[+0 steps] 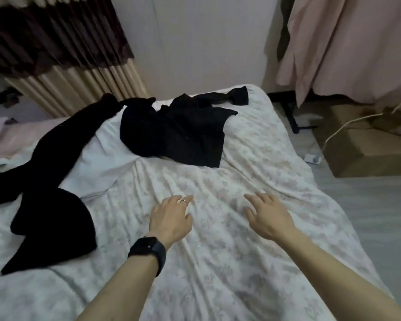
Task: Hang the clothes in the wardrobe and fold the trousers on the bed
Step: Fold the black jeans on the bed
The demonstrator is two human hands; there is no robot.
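clothing sits at two edges of the bed (218,286): a crumpled black garment (176,133) near the far edge, a long black garment (44,181) along the left side. over the bare near half, the left hand (171,216) and right hand (267,214) reach apart, fingers loosely spread, holding nothing.

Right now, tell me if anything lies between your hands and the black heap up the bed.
Nothing visible. Only rumpled sheet lies between the left hand, the right hand and the black heap; another black garment lies off to the left.
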